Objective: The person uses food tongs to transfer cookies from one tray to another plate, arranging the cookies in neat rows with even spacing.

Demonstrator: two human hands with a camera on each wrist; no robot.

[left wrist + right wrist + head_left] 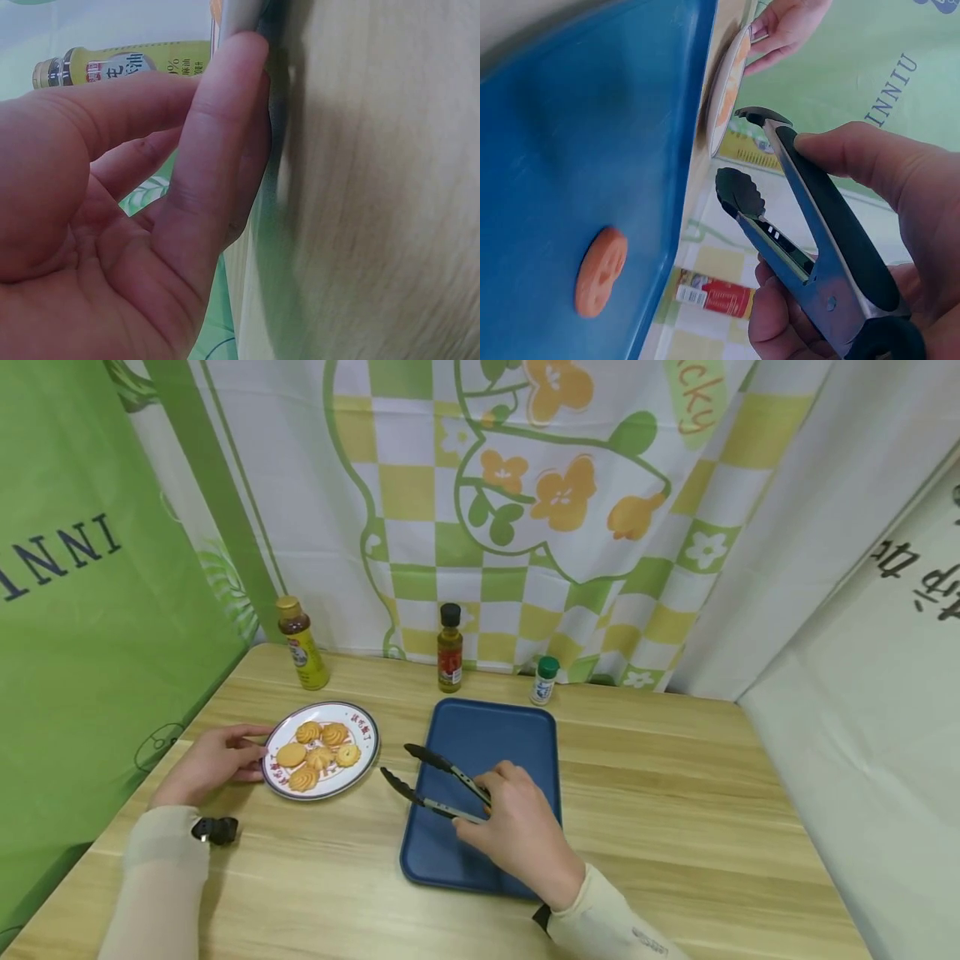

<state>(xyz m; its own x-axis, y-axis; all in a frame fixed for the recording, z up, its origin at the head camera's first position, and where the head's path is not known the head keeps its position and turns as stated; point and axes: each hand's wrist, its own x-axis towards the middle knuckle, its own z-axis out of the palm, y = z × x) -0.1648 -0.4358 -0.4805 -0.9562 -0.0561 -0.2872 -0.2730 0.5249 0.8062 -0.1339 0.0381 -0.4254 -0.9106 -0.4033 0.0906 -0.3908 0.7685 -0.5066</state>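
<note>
My left hand (pixel 212 764) grips the left rim of a white plate (pixel 365 720) with a dark blue edge. Several golden cookies (pixel 320 757) lie on it. My right hand (pixel 517 822) holds metal tongs (pixel 821 247) with black scalloped tips around their arms. The tongs stand spread with nothing between the tips, which point left toward the plate, over the edge of a blue tray (pixel 495 718). On that tray lies one cookie (pixel 601 272), seen in the right wrist view; the right hand mostly hides it in the head view.
Along the back of the wooden table (pixel 675 785) stand a yellow-labelled bottle (pixel 306 652), a black-capped bottle (pixel 450 656) with a red label, and a small green-capped shaker (pixel 544 681). A patterned curtain (pixel 420 493) hangs right behind them.
</note>
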